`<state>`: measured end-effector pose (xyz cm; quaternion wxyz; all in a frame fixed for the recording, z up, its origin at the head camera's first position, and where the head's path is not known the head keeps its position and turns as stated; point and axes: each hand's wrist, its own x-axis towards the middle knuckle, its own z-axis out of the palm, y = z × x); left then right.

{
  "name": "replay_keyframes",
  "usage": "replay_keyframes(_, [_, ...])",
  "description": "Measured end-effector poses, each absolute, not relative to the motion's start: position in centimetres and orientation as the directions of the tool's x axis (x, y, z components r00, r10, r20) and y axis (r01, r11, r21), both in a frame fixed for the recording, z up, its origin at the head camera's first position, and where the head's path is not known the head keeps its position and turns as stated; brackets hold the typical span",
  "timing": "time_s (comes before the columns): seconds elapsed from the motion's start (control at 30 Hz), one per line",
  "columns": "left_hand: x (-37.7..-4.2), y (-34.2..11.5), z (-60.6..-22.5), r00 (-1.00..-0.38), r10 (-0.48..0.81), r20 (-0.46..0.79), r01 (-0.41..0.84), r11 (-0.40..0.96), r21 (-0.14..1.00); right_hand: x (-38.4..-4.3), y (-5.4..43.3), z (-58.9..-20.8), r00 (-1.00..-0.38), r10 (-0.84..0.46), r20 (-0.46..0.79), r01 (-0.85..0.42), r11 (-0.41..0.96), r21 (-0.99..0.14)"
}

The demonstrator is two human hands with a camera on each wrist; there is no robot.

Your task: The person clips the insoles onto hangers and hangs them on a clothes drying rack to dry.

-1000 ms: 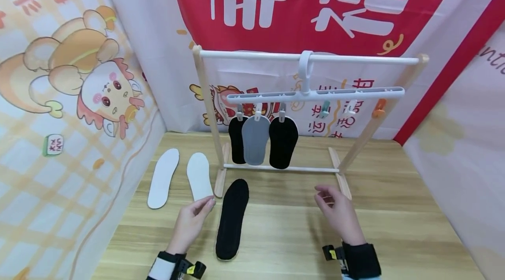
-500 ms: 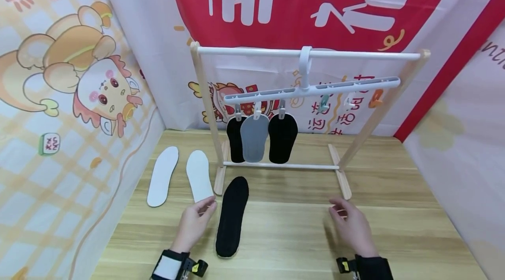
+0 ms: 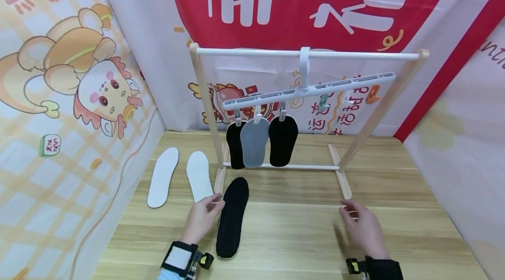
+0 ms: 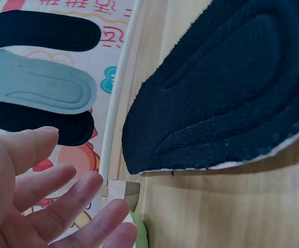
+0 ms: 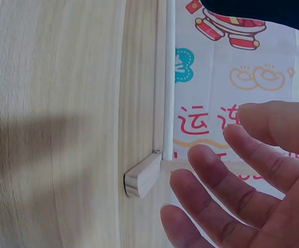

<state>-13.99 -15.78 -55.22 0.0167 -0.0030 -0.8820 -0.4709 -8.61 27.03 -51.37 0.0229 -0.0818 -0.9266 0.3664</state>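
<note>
My left hand [image 3: 202, 218], fingers loosely bent and holding nothing, hovers beside the black insole [image 3: 232, 221] on the table. In the left wrist view that hand's fingers [image 4: 82, 194] are spread apart. My right hand [image 3: 364, 229] holds nothing over the table's right side, its fingers [image 5: 206, 191] relaxed. From a white clip hanger [image 3: 304, 92], three insoles hang by clips: a black one [image 3: 235, 148] at the left, a grey one [image 3: 254, 142], and another black one [image 3: 283, 142]. To the left, two white insoles [image 3: 163, 178] lie on the table, one partly behind my left hand.
A wooden rack with a white top rail [image 3: 252, 53] carries the hanger. Teal [image 3: 323, 102], white [image 3: 347, 98] and orange [image 3: 373, 94] clips hang without insoles on its right half. The rack's feet [image 3: 344, 185] stand on the wooden table [image 3: 292, 223]. Printed cloth surrounds the back and sides.
My right hand has moved right and toward me. The left hand has shifted slightly right, toward the black insole. The hanger has swung, its right end turning away and its left end toward me.
</note>
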Motion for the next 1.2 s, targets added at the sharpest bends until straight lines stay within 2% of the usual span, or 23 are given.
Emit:
replay_keyframes(0.27, [-15.7, -14.1, -55.3, -0.995, 0.036, 0.097, 0.095, 0.692, 0.716, -8.9, 27.7, -50.9, -0.986, 0.165, -0.006, 0.124, 0.722, -0.680])
replay_keyframes(0.43, [-16.6, -13.0, -55.2, -0.987, 0.092, 0.130, 0.153, 0.760, 0.632, -9.3, 27.9, -50.7, -0.985, 0.159, 0.060, 0.077, 0.735, -0.674])
replay_keyframes(0.63, [-17.2, -12.0, -55.5, -0.988, 0.124, 0.094, 0.155, 0.834, 0.529, -9.8, 28.1, -50.4, -0.986, 0.136, 0.099, 0.035, 0.743, -0.668])
replay_keyframes(0.8, [-17.4, -11.5, -55.8, -0.990, 0.121, 0.077, 0.144, 0.842, 0.521, -10.1, 28.4, -50.0, -0.984, 0.125, 0.128, 0.010, 0.757, -0.654])
replay_keyframes(1.03, [-17.7, -11.3, -56.0, -0.990, 0.115, 0.084, 0.143, 0.809, 0.571, -11.0, 28.6, -48.8, -0.985, 0.110, 0.136, -0.003, 0.766, -0.643])
replay_keyframes(1.2, [-18.0, -11.5, -56.1, -0.994, 0.102, 0.050, 0.111, 0.774, 0.624, -12.0, 28.7, -47.5, -0.979, 0.076, 0.189, -0.065, 0.763, -0.644])
